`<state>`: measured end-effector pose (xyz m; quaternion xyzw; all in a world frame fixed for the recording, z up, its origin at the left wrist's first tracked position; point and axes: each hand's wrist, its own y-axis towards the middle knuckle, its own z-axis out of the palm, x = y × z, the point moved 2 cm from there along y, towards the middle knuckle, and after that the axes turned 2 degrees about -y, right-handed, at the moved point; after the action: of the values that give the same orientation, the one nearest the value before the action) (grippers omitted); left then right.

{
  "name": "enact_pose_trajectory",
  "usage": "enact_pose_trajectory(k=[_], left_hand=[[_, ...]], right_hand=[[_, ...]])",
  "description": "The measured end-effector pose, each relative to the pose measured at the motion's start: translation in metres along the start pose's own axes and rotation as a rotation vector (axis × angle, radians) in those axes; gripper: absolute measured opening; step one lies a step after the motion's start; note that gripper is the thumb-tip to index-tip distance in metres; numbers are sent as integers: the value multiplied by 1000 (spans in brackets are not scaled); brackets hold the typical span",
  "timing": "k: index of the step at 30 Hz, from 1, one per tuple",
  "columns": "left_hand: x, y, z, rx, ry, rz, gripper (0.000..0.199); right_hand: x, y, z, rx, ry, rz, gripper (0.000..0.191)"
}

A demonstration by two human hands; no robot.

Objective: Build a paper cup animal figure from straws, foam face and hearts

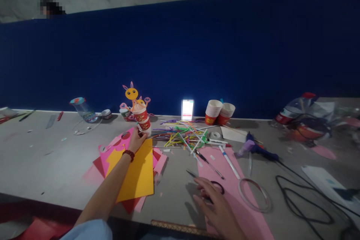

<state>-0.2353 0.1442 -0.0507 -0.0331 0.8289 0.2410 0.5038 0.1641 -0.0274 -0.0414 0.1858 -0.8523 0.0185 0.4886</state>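
Observation:
My left hand [137,139], with a beaded bracelet on its wrist, reaches over the paper sheets and closes its fingers at the lower end of stacked red-and-white paper cups [144,123]. Out of the stack's top rises a yellow round paper figure [131,94] with pink ears and ring-shaped hands. My right hand [212,200] is over the scissors [191,173], fingers apart; it partly hides their handles. Beneath my left forearm lie a yellow sheet [137,172] and pink and red sheets with cut-out holes. A long pink sheet [225,168] lies by my right hand.
Colourful pipe cleaners [182,133] are heaped mid-table. Behind stand more paper cups [213,111] and a lit screen [187,110]. On the right are a tape roll [241,191], a glue gun [260,148] with its looping cord, and a bottle [295,108]. A jar [84,110] leans left.

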Motion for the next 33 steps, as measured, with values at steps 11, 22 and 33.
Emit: enact_pose_trajectory(k=[11,22,33], left_hand=[[-8,-7,-11,34,-39,18,62],[-45,-94,-35,103,195,59,50],[-59,-161,0,546,643,429,70]], right_hand=[[10,-2,-2,-56,-178,-130,33],[-25,-6,-3,-177,-701,-288,35],[-31,3,-6,-150,-746,-251,40]])
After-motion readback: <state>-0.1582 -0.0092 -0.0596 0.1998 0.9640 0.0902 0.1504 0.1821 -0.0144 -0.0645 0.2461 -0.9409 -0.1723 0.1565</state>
